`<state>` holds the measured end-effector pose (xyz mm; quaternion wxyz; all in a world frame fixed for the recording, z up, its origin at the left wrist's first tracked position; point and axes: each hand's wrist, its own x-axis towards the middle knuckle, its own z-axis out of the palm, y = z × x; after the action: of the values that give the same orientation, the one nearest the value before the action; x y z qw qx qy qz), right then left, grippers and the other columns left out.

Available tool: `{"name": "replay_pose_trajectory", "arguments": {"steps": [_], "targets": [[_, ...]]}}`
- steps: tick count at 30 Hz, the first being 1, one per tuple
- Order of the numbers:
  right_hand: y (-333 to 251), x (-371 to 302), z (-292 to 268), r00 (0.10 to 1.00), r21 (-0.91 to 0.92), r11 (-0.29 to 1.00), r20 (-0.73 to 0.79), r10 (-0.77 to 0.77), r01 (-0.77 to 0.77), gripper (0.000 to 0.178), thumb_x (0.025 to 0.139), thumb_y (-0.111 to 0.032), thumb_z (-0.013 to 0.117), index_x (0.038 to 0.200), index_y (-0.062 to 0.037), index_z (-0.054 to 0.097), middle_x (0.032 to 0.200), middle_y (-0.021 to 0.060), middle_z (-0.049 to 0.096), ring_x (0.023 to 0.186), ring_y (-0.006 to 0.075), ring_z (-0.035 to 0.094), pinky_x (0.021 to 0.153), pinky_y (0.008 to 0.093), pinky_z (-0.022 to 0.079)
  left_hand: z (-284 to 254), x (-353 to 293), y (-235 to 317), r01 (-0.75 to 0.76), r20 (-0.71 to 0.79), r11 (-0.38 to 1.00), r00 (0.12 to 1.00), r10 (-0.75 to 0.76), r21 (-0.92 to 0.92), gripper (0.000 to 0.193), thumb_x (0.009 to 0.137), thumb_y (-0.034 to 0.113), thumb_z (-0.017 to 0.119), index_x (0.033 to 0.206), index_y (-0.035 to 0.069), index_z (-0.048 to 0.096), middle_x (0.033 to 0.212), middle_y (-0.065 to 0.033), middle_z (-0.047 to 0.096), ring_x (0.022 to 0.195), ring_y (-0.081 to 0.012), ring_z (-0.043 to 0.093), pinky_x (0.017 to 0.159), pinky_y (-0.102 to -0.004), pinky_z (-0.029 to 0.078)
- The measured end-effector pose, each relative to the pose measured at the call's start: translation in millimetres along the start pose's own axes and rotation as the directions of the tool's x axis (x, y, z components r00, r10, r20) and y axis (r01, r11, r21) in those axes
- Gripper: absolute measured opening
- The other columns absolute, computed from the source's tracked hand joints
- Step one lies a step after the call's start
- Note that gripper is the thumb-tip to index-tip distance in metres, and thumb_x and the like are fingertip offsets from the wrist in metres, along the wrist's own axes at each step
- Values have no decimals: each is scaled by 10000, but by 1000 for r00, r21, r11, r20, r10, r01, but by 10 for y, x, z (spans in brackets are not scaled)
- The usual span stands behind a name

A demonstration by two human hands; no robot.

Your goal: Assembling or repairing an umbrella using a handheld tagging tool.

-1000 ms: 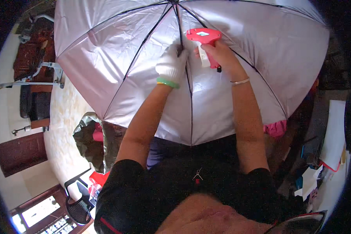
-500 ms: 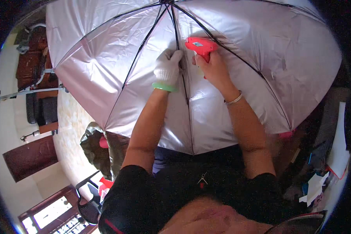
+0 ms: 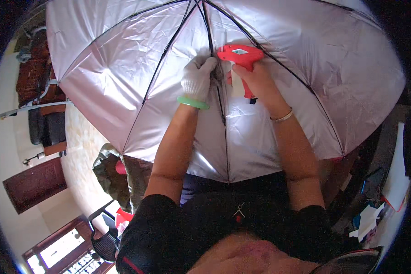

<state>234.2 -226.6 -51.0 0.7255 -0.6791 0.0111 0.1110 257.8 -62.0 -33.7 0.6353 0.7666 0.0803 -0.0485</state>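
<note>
An open umbrella point(image 3: 278, 137), its silver lining facing me, spreads across the upper part of the view. My left hand point(image 3: 196, 78), in a white knitted glove with a green bangle at the wrist, is closed on a black umbrella rib point(image 3: 210, 39) near the middle. My right hand point(image 3: 260, 82) is bare and grips the handle of a red tagging gun point(image 3: 243, 55). The gun's nose points left, close to the rib and my gloved fingertips. What lies between the gloved fingers is hidden.
More black ribs point(image 3: 283, 66) fan out from the top. At the left are a dark bundle of cloth point(image 3: 109, 176), a dark chair point(image 3: 106, 242) and brown furniture point(image 3: 32, 75). White paper pieces point(image 3: 369, 221) and a white panel point(image 3: 394, 169) stand at the right.
My right hand and the tagging gun have shifted slightly right, and more of the gun's handle shows. The left hand stays at the rib. The umbrella has moved slightly.
</note>
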Motion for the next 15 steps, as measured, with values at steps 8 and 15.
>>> {"name": "replay_pose_trajectory", "arguments": {"steps": [8, 15], "targets": [[197, 106, -144, 998, -185, 982, 52, -36, 45, 315, 875, -162, 558, 1142, -2, 509, 842, 96, 654, 707, 176, 647, 635, 298, 524, 13, 27, -103, 70, 40, 980, 997, -63, -184, 210, 830, 168, 609, 861, -39, 629, 654, -34, 594, 537, -104, 521, 504, -248, 419], [192, 71, -61, 999, -9, 1000, 35, -21, 21, 312, 872, -146, 557, 1145, -4, 507, 838, 104, 655, 710, 182, 650, 635, 316, 534, 26, 31, -120, 44, -5, 984, 999, -46, -173, 224, 821, 166, 619, 895, -45, 631, 714, -39, 611, 596, -95, 524, 559, -250, 434]]}}
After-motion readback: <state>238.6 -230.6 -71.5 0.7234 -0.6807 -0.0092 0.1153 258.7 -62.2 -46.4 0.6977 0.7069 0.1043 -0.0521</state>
